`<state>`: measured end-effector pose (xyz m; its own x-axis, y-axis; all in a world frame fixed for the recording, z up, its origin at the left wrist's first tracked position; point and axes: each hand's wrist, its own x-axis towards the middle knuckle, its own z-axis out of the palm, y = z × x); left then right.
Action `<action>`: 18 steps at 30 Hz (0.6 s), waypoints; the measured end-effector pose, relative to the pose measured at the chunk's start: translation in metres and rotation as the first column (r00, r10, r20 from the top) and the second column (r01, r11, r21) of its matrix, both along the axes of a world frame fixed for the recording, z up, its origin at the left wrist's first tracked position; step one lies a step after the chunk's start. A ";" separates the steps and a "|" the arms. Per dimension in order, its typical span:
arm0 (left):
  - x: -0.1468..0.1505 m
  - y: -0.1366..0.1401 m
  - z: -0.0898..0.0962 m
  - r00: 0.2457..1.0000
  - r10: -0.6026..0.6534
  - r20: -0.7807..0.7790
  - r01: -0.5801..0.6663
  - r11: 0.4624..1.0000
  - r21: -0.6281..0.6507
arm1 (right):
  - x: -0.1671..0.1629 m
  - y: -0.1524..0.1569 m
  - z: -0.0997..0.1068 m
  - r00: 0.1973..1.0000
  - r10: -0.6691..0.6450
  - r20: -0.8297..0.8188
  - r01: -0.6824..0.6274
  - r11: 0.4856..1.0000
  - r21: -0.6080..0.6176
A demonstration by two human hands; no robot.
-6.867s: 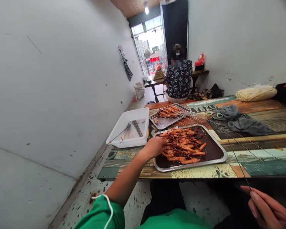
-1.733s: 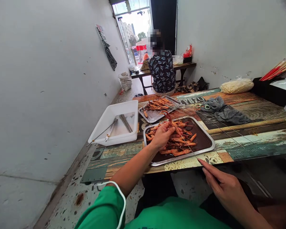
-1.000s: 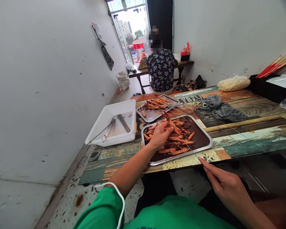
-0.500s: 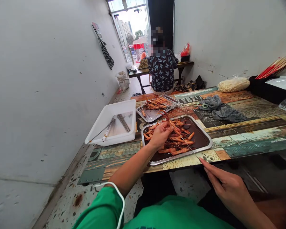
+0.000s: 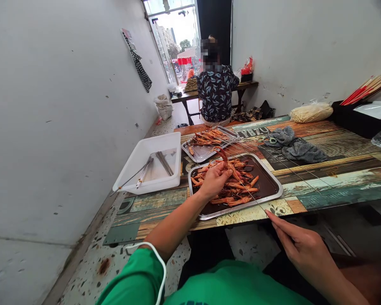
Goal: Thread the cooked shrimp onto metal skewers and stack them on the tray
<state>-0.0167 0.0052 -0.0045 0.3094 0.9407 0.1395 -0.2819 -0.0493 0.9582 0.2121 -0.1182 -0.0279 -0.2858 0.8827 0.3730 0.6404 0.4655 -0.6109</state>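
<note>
The left hand (image 5: 214, 181) pinches 1 slender, glossy, reddish-brown food piece (image 5: 223, 156) over a rectangular silver metal tray (image 5: 238, 208) of similar pieces (image 5: 241, 186) in dark sauce (image 5: 268, 180). The right hand (image 5: 300, 241) grips the near part of 1 thin metal skewer (image 5: 256, 202) slanting up to that piece. The piece looks light, soft and slippery, best pinched at its thicker middle; the skewer seems stiff, best held well back.

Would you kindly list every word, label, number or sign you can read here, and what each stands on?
"LYB": large letters on the table; the characters after them are unclear.
Faint marks on the table's teal plank at right, perhaps lettering: not readable.
Dark print on the green shirt: cut off by the picture's edge, not readable.
Wall sheet: too small to read.
</note>
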 end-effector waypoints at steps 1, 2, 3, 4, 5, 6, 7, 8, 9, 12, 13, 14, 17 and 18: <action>0.000 0.000 0.000 1.000 -0.007 -0.018 0.007 1.000 0.013 | 0.000 0.000 0.000 1.000 -0.001 0.006 0.001 1.000 -0.003; 0.000 0.000 -0.001 0.999 -0.010 -0.034 0.011 1.000 0.027 | -0.001 0.000 0.000 1.000 -0.005 0.013 0.005 1.000 -0.006; 0.000 -0.001 -0.001 0.999 -0.010 -0.045 0.011 0.999 0.038 | -0.001 0.000 -0.001 1.000 -0.012 0.015 0.012 1.000 -0.008; 0.001 -0.001 -0.001 0.999 -0.005 -0.049 0.007 0.999 0.044 | -0.002 0.000 -0.001 1.000 -0.020 0.013 0.020 1.000 -0.013; 0.001 -0.002 -0.001 0.999 0.002 -0.049 0.000 0.999 0.044 | -0.002 0.000 0.000 1.000 -0.027 0.005 0.027 0.999 -0.021; 0.001 -0.002 -0.001 0.999 0.009 -0.046 -0.007 0.999 0.039 | -0.003 -0.001 0.000 0.999 -0.035 -0.011 0.034 0.999 -0.034; 0.002 -0.002 -0.001 0.999 0.014 -0.042 -0.013 0.999 0.030 | -0.004 -0.001 0.000 0.999 -0.040 -0.037 0.038 0.998 -0.054; 0.002 -0.002 -0.001 0.999 0.017 -0.037 -0.016 1.000 0.019 | -0.005 -0.001 0.000 0.996 -0.047 -0.073 0.041 0.996 -0.083; 0.002 -0.002 -0.001 0.999 0.015 -0.029 -0.015 1.000 0.007 | -0.006 -0.001 0.000 0.991 -0.060 -0.122 0.045 0.991 -0.124; 0.001 -0.001 -0.002 1.000 0.016 0.014 -0.015 0.999 -0.030 | -0.009 0.000 -0.001 0.929 -0.156 -0.335 0.024 0.930 -0.366; 0.001 -0.001 -0.002 0.999 0.019 0.026 -0.018 0.999 -0.040 | -0.010 0.001 -0.002 0.885 -0.210 -0.415 -0.014 0.880 -0.475; 0.001 -0.001 -0.001 0.999 0.021 0.034 -0.019 0.999 -0.048 | -0.011 0.001 -0.002 0.829 -0.274 -0.487 -0.071 0.812 -0.579; 0.001 -0.001 -0.001 0.998 0.030 0.048 -0.027 0.998 -0.064 | -0.014 0.001 0.000 0.644 -0.445 -0.622 -0.303 0.598 -0.742; 0.001 -0.001 0.000 0.998 0.032 0.050 -0.028 0.997 -0.067 | -0.015 0.001 0.000 0.592 -0.479 -0.648 -0.372 0.551 -0.747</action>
